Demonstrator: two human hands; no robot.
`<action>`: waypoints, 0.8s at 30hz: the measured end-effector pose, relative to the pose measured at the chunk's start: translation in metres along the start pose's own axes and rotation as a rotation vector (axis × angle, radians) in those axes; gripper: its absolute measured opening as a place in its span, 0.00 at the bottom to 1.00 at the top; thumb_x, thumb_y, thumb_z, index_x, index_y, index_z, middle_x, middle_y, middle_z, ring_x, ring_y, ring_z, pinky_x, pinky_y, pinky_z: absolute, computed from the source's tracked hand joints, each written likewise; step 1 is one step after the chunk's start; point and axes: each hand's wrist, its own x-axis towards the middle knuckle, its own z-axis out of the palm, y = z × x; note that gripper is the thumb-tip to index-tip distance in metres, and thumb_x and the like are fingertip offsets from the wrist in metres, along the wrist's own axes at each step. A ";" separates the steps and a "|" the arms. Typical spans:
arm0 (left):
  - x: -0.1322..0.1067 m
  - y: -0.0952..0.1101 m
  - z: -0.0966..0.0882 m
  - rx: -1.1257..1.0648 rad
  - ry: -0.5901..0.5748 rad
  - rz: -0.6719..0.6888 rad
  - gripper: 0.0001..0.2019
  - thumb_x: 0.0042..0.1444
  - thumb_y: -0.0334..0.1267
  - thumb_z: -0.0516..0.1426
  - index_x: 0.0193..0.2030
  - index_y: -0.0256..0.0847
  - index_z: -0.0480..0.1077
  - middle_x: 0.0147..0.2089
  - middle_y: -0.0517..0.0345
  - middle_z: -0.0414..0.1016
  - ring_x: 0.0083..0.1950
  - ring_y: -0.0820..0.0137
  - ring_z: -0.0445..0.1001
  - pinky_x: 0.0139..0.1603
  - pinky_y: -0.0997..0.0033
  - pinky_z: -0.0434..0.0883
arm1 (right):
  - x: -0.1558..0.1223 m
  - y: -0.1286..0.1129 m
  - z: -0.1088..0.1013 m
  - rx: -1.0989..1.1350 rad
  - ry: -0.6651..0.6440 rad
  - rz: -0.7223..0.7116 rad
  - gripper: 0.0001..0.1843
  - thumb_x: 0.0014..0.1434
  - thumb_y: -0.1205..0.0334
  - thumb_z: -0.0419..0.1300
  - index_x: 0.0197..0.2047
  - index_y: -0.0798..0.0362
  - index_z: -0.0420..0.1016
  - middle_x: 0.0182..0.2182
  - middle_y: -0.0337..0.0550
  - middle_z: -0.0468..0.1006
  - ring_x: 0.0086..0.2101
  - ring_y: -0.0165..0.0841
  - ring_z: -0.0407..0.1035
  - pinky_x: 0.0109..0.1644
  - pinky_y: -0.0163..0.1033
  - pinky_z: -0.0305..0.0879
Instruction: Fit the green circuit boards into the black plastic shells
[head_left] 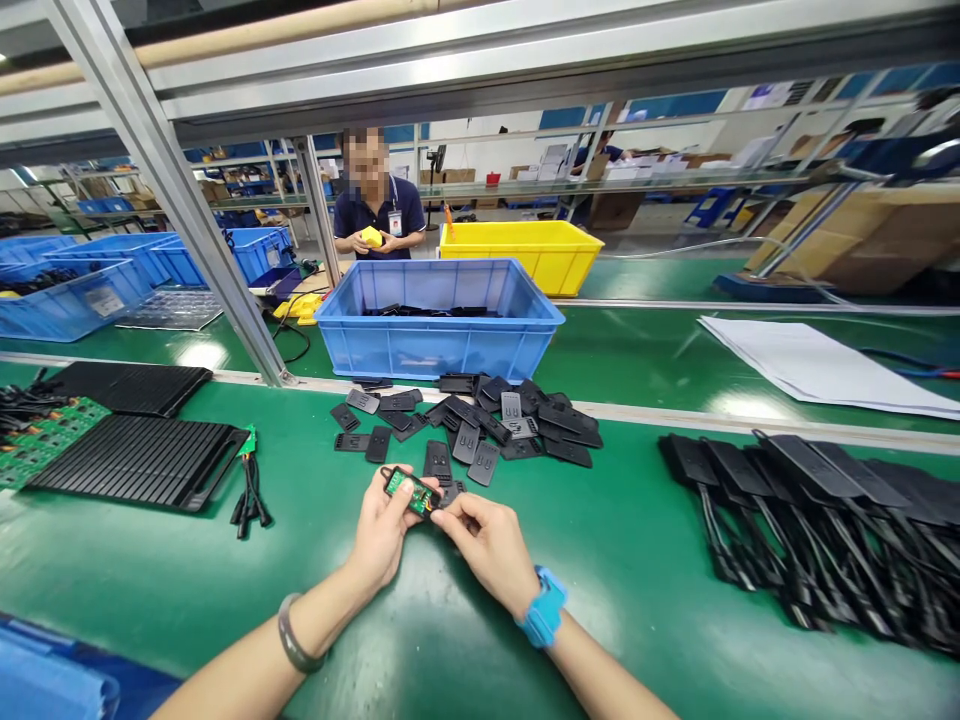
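Note:
My left hand and my right hand meet over the green bench mat. Together they pinch a small black plastic shell with a green circuit board set in it. The left fingers grip its near-left end, the right fingers its right end. Just beyond lies a heap of several black plastic covers. A grey band is on my left wrist, a blue strap on my right.
A blue bin and a yellow bin stand behind the heap. Black slotted trays and green boards lie left. Black cabled parts are stacked right, white sheets behind. A person opposite holds a yellow part.

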 end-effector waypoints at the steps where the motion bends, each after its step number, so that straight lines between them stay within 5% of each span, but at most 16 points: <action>1: -0.001 0.000 0.000 0.021 0.006 0.021 0.18 0.53 0.45 0.62 0.45 0.41 0.61 0.42 0.47 0.79 0.46 0.59 0.78 0.47 0.60 0.72 | 0.000 0.000 0.001 0.022 -0.019 0.028 0.20 0.59 0.52 0.57 0.19 0.53 0.69 0.17 0.35 0.66 0.20 0.28 0.58 0.24 0.33 0.53; 7: -0.002 0.006 0.000 0.229 0.022 0.139 0.18 0.54 0.46 0.61 0.45 0.41 0.62 0.43 0.46 0.79 0.46 0.60 0.78 0.47 0.62 0.72 | 0.004 -0.001 -0.001 0.045 -0.071 0.061 0.19 0.57 0.53 0.57 0.19 0.54 0.69 0.16 0.34 0.64 0.20 0.27 0.56 0.24 0.32 0.51; 11: 0.001 0.009 -0.004 0.219 -0.041 0.072 0.18 0.55 0.47 0.60 0.46 0.41 0.61 0.43 0.47 0.79 0.46 0.60 0.78 0.45 0.62 0.73 | 0.008 0.000 -0.006 0.158 -0.223 0.062 0.19 0.58 0.53 0.55 0.21 0.54 0.73 0.17 0.36 0.69 0.21 0.28 0.62 0.26 0.32 0.55; 19: -0.006 0.007 0.000 0.298 0.011 0.191 0.16 0.55 0.45 0.61 0.45 0.41 0.64 0.44 0.47 0.79 0.49 0.60 0.77 0.50 0.64 0.70 | 0.007 -0.001 0.000 -0.041 -0.077 0.025 0.19 0.59 0.55 0.57 0.19 0.54 0.70 0.16 0.34 0.65 0.20 0.27 0.57 0.25 0.33 0.50; 24: 0.009 0.013 -0.003 0.115 0.070 0.027 0.18 0.51 0.46 0.63 0.43 0.39 0.65 0.36 0.52 0.79 0.36 0.66 0.78 0.37 0.69 0.72 | 0.013 0.004 -0.008 -0.053 -0.233 -0.106 0.11 0.60 0.57 0.59 0.28 0.52 0.74 0.23 0.36 0.72 0.25 0.29 0.64 0.29 0.32 0.59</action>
